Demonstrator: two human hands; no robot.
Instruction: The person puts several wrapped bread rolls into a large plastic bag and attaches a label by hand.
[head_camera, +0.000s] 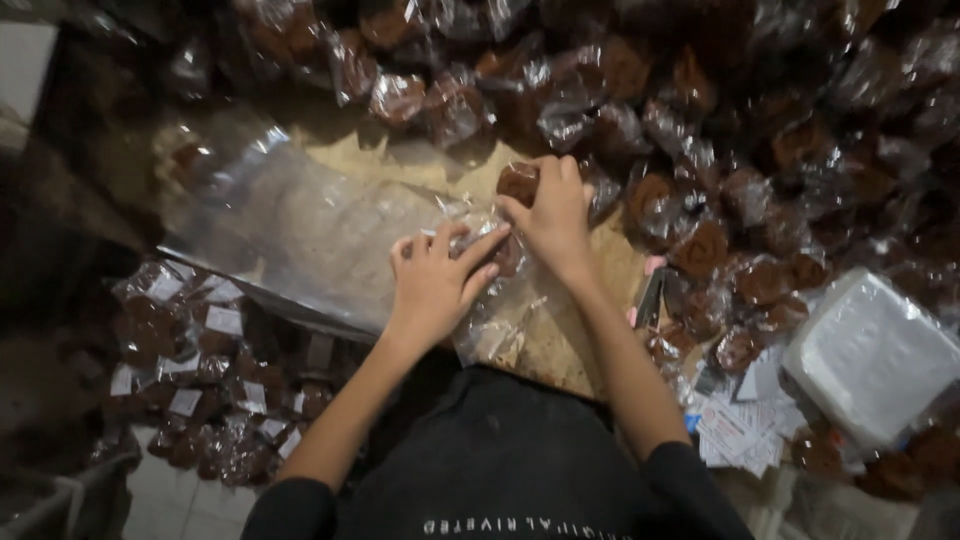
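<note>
Two bare forearms enter from the bottom of the frame, left hand (432, 285) and right hand (553, 210) both ungloved. No rings or watch visible. Short black sleeves end near the elbows. Black shirt, bottom centre, bears small pale lettering.

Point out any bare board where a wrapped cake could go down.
One bare patch of board: between the clear bag and the cake pile, above the hands. A strip lies under the right forearm. Everything right of the hands is crowded.

Right hand (550, 210) hides brown cake (517, 182) partly.
</note>
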